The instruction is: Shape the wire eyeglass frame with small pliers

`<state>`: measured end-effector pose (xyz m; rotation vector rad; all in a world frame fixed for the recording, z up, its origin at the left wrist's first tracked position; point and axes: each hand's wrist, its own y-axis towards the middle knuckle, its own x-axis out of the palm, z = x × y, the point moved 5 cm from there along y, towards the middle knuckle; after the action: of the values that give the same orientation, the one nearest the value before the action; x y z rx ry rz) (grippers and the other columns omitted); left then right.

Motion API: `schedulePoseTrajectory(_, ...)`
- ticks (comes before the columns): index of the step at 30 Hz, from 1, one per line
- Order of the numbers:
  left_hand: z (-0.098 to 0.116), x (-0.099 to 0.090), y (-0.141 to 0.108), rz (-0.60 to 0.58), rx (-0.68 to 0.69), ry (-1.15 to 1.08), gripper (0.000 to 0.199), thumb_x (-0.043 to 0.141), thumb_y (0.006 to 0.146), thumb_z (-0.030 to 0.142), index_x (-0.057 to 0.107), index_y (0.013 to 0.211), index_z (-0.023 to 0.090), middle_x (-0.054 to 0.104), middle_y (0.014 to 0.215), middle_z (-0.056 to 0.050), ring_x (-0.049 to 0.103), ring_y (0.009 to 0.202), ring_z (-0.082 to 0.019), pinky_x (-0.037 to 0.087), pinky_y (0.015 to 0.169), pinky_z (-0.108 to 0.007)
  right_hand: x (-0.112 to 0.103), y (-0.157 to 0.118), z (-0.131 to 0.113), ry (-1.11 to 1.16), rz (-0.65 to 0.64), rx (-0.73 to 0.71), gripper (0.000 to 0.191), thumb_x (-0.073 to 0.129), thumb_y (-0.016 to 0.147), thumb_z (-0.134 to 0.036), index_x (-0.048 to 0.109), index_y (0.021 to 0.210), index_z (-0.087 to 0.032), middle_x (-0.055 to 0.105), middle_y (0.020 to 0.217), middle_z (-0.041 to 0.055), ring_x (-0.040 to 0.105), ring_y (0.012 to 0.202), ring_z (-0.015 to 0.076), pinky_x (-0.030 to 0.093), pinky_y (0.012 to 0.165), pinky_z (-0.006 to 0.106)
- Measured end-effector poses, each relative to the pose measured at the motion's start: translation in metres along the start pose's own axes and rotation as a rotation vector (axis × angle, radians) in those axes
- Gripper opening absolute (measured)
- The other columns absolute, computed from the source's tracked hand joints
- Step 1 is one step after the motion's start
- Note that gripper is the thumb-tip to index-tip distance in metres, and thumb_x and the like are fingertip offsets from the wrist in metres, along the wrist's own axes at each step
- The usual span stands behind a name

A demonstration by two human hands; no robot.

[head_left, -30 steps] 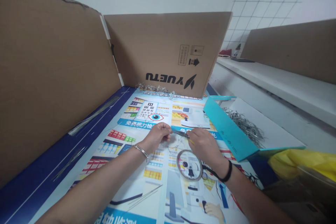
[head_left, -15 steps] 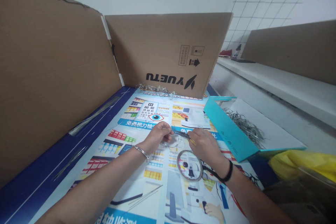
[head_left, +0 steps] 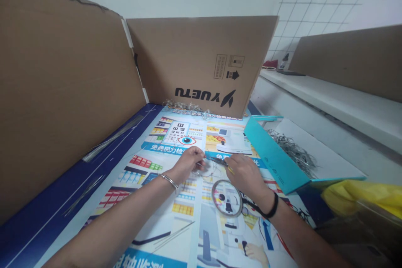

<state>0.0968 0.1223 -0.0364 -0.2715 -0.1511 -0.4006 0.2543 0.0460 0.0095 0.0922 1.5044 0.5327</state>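
Note:
My left hand is closed in a pinch on a piece of thin wire, whose pale loops hang below the fingers and are hard to make out. My right hand grips a pair of pliers with yellow on the handles; their dark jaws point left at the pinching fingertips, with a small space between. Just below the right hand a round coil of wire lies flat on the printed sheet.
To the right stands a turquoise box holding a tangle of cut wire. Cardboard panels wall off the left and back. Straight wires lie at left, clear scraps at the back, and yellow material at right.
The pliers' jaws have drawn back slightly from the left fingertips. Both hands otherwise stay in nearly the same place, and the coil has not moved.

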Motion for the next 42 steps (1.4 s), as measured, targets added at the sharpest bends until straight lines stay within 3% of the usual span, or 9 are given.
schedulePoseTrajectory(6, 0.001, 0.002, 0.000, -0.031, 0.035, 0.052, 0.018, 0.061, 0.071, 0.028, 0.048, 0.073, 0.017, 0.058, 0.057, 0.001, 0.051, 0.043, -0.008, 0.038, 0.045, -0.019, -0.001, 0.000, -0.002, -0.041, -0.023, 0.000, 0.012, 0.050, 0.079, -0.015, 0.060, 0.084, -0.018, 0.059, 0.081, 0.0052, 0.049, 0.083, 0.0194, 0.030, 0.074, 0.031)
schedulePoseTrajectory(10, 0.002, 0.001, -0.001, 0.007, 0.038, 0.084, 0.016, 0.061, 0.070, 0.027, 0.049, 0.072, 0.017, 0.057, 0.056, 0.001, 0.051, 0.043, -0.008, 0.039, 0.045, -0.019, 0.000, 0.001, -0.003, -0.055, -0.034, -0.020, 0.013, 0.051, 0.078, -0.016, 0.060, 0.087, -0.019, 0.059, 0.083, 0.0056, 0.049, 0.084, 0.0200, 0.030, 0.073, 0.031)
schedulePoseTrajectory(16, 0.002, 0.003, -0.002, -0.015, 0.073, 0.025, 0.013, 0.059, 0.071, 0.023, 0.049, 0.071, 0.016, 0.055, 0.058, 0.002, 0.052, 0.046, -0.008, 0.041, 0.045, -0.019, 0.006, 0.000, -0.001, -0.041, -0.037, -0.003, 0.016, 0.051, 0.079, -0.017, 0.062, 0.090, -0.018, 0.061, 0.086, 0.0067, 0.051, 0.086, 0.0196, 0.032, 0.077, 0.031)
schedulePoseTrajectory(31, 0.004, 0.005, -0.003, -0.060, 0.120, 0.034, 0.017, 0.054, 0.078, 0.033, 0.047, 0.076, 0.017, 0.061, 0.082, -0.003, 0.055, 0.051, -0.007, 0.042, 0.045, -0.019, 0.005, -0.001, 0.001, 0.045, 0.028, 0.027, 0.016, 0.052, 0.078, -0.020, 0.064, 0.088, -0.018, 0.063, 0.086, 0.0072, 0.054, 0.084, 0.0197, 0.039, 0.075, 0.030)
schedulePoseTrajectory(36, 0.003, 0.004, -0.002, -0.047, 0.114, 0.091, 0.018, 0.054, 0.078, 0.034, 0.050, 0.075, 0.017, 0.058, 0.064, 0.000, 0.052, 0.046, -0.008, 0.039, 0.044, -0.018, 0.011, -0.001, 0.007, 0.118, 0.096, 0.002, 0.015, 0.053, 0.078, -0.021, 0.064, 0.087, -0.018, 0.063, 0.085, 0.0079, 0.056, 0.082, 0.0199, 0.043, 0.074, 0.031)
schedulePoseTrajectory(39, 0.005, 0.004, -0.003, -0.033, 0.116, 0.071, 0.019, 0.056, 0.076, 0.034, 0.051, 0.072, 0.016, 0.057, 0.058, 0.001, 0.051, 0.045, -0.008, 0.039, 0.045, -0.018, -0.009, 0.001, 0.002, 0.266, 0.272, -0.049, 0.015, 0.054, 0.078, -0.020, 0.062, 0.090, -0.017, 0.064, 0.086, 0.0082, 0.057, 0.085, 0.0201, 0.045, 0.077, 0.034)
schedulePoseTrajectory(42, 0.007, 0.003, -0.004, -0.014, 0.131, 0.061, 0.019, 0.060, 0.072, 0.034, 0.052, 0.072, 0.016, 0.057, 0.057, 0.002, 0.052, 0.046, -0.009, 0.040, 0.046, -0.019, -0.055, -0.003, -0.025, 0.507, 0.424, -0.110, 0.018, 0.054, 0.079, -0.017, 0.059, 0.096, -0.019, 0.063, 0.086, 0.0060, 0.057, 0.085, 0.0173, 0.047, 0.076, 0.032)
